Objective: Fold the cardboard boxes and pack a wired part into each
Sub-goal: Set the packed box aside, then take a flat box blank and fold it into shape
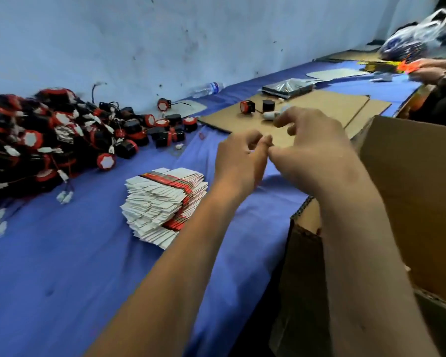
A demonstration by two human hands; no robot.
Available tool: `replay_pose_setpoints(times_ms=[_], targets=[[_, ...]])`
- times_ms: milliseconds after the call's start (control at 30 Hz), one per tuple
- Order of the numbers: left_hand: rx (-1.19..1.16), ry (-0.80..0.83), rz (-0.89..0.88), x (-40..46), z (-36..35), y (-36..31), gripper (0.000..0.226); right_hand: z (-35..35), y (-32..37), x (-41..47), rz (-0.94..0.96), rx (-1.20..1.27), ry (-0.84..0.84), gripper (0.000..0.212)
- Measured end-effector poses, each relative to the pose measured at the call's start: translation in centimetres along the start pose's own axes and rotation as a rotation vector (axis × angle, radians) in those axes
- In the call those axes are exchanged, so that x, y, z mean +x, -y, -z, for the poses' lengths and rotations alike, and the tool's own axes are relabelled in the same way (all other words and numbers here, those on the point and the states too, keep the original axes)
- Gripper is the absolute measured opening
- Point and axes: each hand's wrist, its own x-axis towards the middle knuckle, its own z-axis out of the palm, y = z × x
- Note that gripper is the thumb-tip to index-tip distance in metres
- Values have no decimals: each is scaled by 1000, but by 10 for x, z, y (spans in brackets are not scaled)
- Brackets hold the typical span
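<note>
A stack of flat white-and-red cardboard boxes lies on the blue cloth in front of me. A big heap of black-and-red wired parts with white plugs fills the left of the table. My left hand and my right hand hover close together above the cloth, right of the stack. Their fingertips meet in a pinch, and I see nothing between them. Beyond my hands, a red-faced part and a black cylinder sit on a brown cardboard sheet.
A large open brown carton stands at the table's right edge, under my right forearm. A water bottle lies by the wall. A silvery packet stack, a plastic bag and another person's hands are at the far right.
</note>
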Motion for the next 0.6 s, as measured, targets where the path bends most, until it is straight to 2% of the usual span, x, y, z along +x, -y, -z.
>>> replay_pose_setpoints(times_ms=[67,133,200,233,300,367,467,567,600], targets=[[137,-153,136,-5,28,41,41,-48,24,6,66,94,123,30],[261,-295,312,-16,57,81,20,-101,44,15,124,78,300,26],[320,-462,489,-31,85,113,20,-155,60,22,186,5,437,29],[347,-513,561,-38,98,127,22,-178,67,25,221,-30,484,37],[375,-494,640,-49,113,147,25,-213,77,33,296,-117,540,60],[358,-446,695,-58,122,164,28,-240,90,38,377,-202,578,69],[280,-468,680,-65,119,173,28,-255,99,41,498,-283,549,41],[171,-530,687,-64,123,176,31,-257,113,31,680,-322,381,6],[123,-559,701,-63,127,175,34,-254,116,27,718,-327,321,7]])
